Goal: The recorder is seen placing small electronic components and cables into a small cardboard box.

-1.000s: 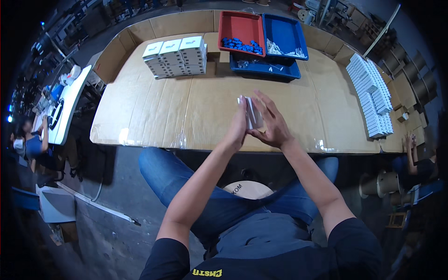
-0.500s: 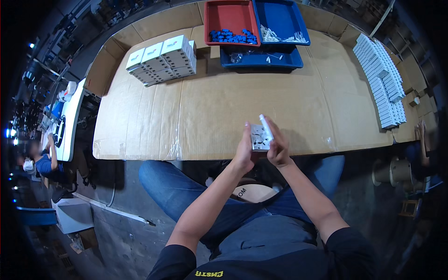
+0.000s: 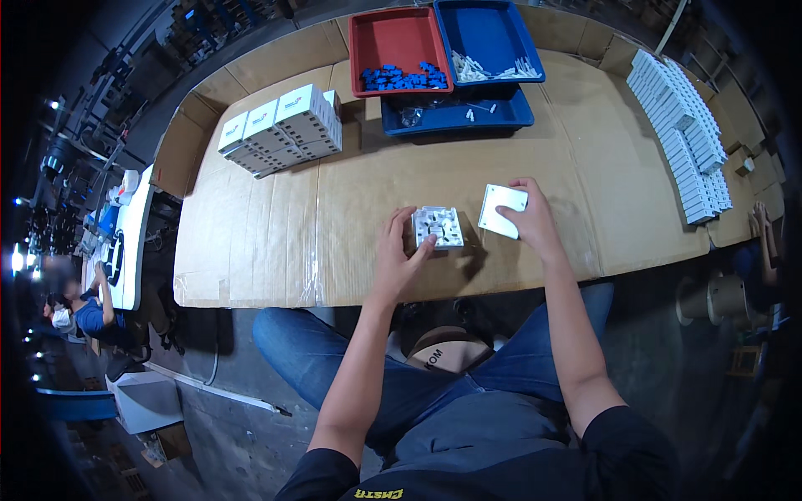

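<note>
My left hand (image 3: 401,253) grips the left and near edges of a square white plastic housing (image 3: 439,225), whose inner ribs and fittings face up, low over the cardboard tabletop. To its right, a flat white square cover (image 3: 502,209) is pinched in my right hand (image 3: 531,219), thumb across its smooth face and fingers behind. The cover is tilted and stands apart from the housing. Whether the housing rests fully on the cardboard I cannot tell.
A block of stacked white boxes (image 3: 282,125) stands at the back left. A red tray (image 3: 393,42) holds blue parts; a blue tray (image 3: 489,33) holds white pieces, above a lower blue tray (image 3: 459,121). Rows of white pieces (image 3: 677,125) line the right side. Other people sit at both sides.
The cover has come away from the housing and moved right in my right hand. My left hand has moved slightly left and lowered the housing toward the table. The view has shifted slightly.
</note>
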Demonstrator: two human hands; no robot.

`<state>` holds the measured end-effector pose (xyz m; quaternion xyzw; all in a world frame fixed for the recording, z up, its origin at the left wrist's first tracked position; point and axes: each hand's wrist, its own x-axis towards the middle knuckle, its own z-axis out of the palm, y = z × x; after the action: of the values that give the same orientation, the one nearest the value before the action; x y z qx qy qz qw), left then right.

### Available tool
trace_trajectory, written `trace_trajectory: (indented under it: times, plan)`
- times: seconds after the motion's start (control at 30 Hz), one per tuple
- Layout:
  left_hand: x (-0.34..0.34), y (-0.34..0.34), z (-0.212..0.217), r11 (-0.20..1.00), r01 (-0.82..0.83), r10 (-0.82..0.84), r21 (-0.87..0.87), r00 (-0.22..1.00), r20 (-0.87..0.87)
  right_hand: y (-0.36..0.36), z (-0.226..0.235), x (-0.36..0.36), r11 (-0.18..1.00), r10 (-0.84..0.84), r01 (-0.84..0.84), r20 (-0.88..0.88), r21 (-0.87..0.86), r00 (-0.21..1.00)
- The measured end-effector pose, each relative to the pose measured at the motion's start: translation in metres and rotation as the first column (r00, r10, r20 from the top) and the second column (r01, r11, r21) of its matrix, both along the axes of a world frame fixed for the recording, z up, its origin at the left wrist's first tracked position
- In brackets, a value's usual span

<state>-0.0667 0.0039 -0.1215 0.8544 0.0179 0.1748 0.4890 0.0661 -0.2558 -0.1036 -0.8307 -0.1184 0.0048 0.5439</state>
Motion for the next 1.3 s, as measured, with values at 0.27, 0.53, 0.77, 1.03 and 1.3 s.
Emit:
trace_trajectory:
  times: [0.27,0.53,0.77,1.03,1.3]
  plan:
    - [-0.007,0.000,0.012,0.934,-0.049,0.060,0.355,0.998,-0.020,0.028,0.031,0.005,0.828,0.038,0.054,0.151,-0.559,0.988]
    - [-0.009,0.004,0.004,0.896,-0.056,0.073,0.440,0.997,-0.021,-0.001,0.016,-0.046,0.792,0.405,-0.366,-0.029,-0.489,0.914]
    - [-0.004,0.004,-0.001,0.907,-0.081,0.104,0.412,0.994,-0.035,-0.024,0.025,-0.032,0.693,0.466,-0.335,0.041,-0.638,0.884]
    - [-0.006,0.004,0.001,0.901,-0.117,0.128,0.418,0.992,0.003,0.022,0.037,0.134,0.843,0.301,-0.123,0.269,-0.524,0.915]
    - [-0.007,0.005,0.006,0.907,-0.113,0.126,0.407,0.992,-0.006,0.079,0.014,0.254,0.551,0.316,-0.102,0.094,-0.828,0.944]
